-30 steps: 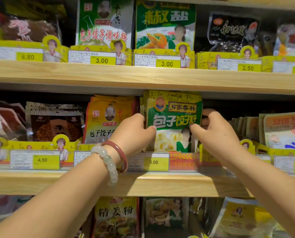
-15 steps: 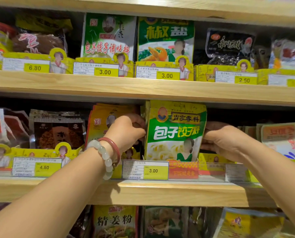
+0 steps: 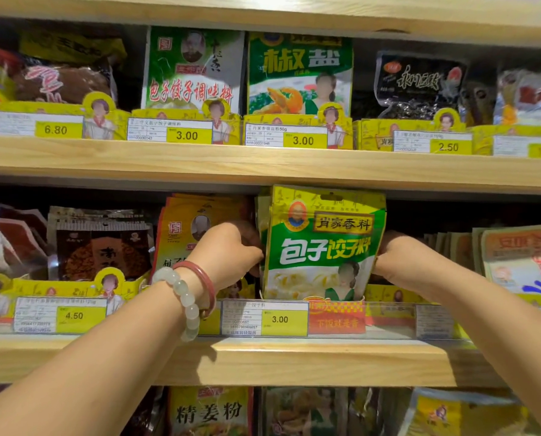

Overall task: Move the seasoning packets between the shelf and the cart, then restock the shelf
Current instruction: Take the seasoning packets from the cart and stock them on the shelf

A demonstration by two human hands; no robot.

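Observation:
A stack of green and yellow seasoning packets (image 3: 322,243) stands upright on the middle wooden shelf (image 3: 294,360), behind a 3.00 price tag. My left hand (image 3: 228,253), with two bracelets at the wrist, grips the stack's left edge, its fingertips hidden behind the packets. My right hand (image 3: 395,256) grips the right edge, with its fingers likewise reaching behind the stack. The cart is out of view.
Orange packets (image 3: 193,228) stand just left of the stack, dark brown packets (image 3: 102,243) further left, pale packets (image 3: 514,259) to the right. The upper shelf (image 3: 263,165) carries more packets close above. A lower shelf holds yellow packets (image 3: 209,410).
Both hands slid from the front of the packet stack to its sides and reached behind it. The packets now stand straighter and a little higher in view, with the front packet fully uncovered.

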